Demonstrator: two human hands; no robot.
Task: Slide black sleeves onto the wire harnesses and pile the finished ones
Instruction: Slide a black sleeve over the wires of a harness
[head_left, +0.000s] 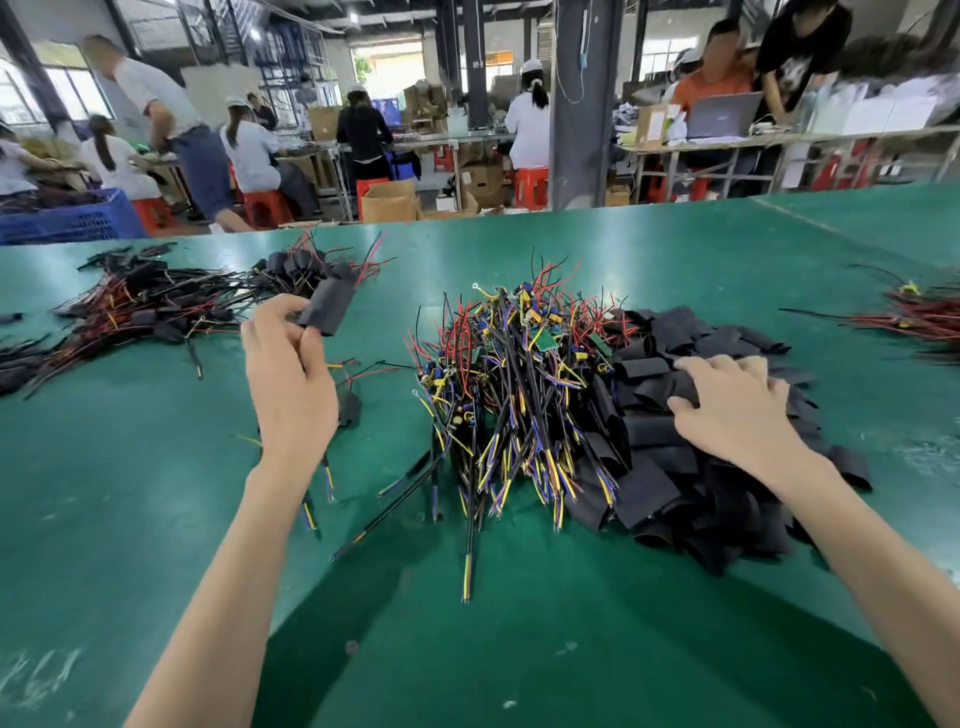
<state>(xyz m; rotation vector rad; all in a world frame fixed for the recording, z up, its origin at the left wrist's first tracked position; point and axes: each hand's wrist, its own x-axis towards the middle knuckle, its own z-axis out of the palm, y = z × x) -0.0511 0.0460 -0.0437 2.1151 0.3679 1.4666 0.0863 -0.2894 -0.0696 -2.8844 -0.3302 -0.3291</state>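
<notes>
**Light, floppy stuff: take sleeves at the rim, harnesses by the cable**

Upper left of the frame: the finished pile (156, 306), harnesses w/ black sleeves on, red and black leads splaying out across the green desk (519, 649).

Just right of it, left of centre, our left hand (288, 364) is raised off the desk and pinches a black sleeve (330, 306) at its lower end btwn thumb and fingertips. The sleeve is matte, flattened and short, w/ soft creases. We can't tell whether a harness is already inside. It looks near weightless and limp, so we reckon a light pinch is enough, and a squeeze at the rim should pop the mouth open.

Centre: the wire harnesses (519, 374) lie in a tangled heap. Red, black, yellow and blue leads stick up, small green boards w/ components sit among them, and bundled black cables fan toward the lower frame. We judge them light but snag-prone. The leads bend easily and the boards are prob the fragile bit, so it's better to grab the cable just below the board and lift one out slowly.

Right of centre, touching that heap: the loose sleeves (701, 493), a big black mound, prob slippery against each other. Our right hand (737, 405) lies palm down on top, fingers bent into the mound. We can't tell if it has one gripped.

Far right edge: another bundle (919, 312) of red and black wire, well apart from the rest.
</notes>
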